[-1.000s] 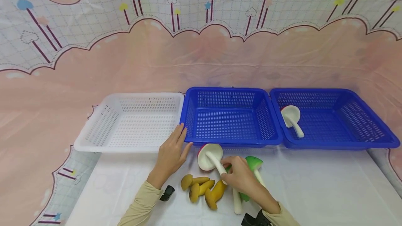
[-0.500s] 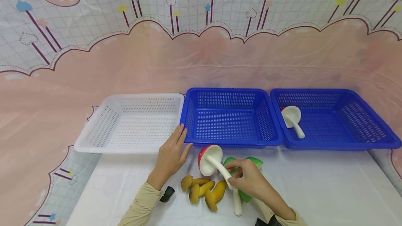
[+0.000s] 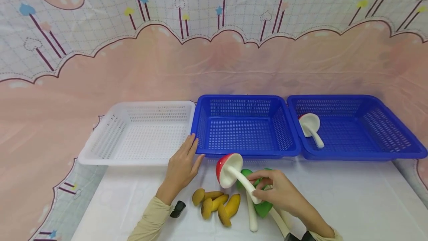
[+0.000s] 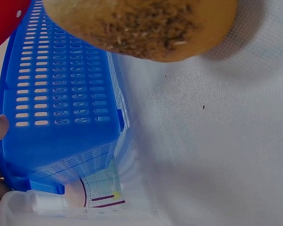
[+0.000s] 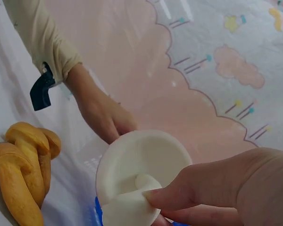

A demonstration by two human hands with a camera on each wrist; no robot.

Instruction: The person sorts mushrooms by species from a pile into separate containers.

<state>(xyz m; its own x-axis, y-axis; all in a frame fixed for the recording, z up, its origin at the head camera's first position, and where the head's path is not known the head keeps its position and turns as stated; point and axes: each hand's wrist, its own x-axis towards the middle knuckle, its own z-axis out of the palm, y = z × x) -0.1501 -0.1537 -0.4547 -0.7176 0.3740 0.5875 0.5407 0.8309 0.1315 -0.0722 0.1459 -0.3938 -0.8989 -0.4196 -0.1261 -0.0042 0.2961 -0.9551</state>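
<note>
My right hand (image 3: 279, 189) pinches the white stem of a red-capped toy mushroom (image 3: 230, 170) between thumb and fingers. Its pale underside faces the right wrist camera, where the cap (image 5: 146, 150) fills the middle. Under and beside that hand lie green-capped toy mushrooms (image 3: 263, 209) with long white stems, partly covered by it. My left hand (image 3: 182, 168) lies with fingers extended on the near left corner of the middle blue basket (image 3: 247, 152), beside the white basket. Several yellow-brown toy mushrooms (image 3: 230, 210) lie on the table between my hands.
To the left stands a white basket (image 3: 133, 159), its inside bare. Another blue basket (image 3: 361, 154) at the right holds one red-capped mushroom (image 3: 310, 125). The three baskets stand side by side along the back of the white-covered table (image 3: 351, 200), before a patterned cloth (image 3: 214, 66).
The red-capped mushroom has risen and shifted right in my right hand, its cap tilting to show more red. More green mushrooms are uncovered. My left hand stays at the basket corner.
</note>
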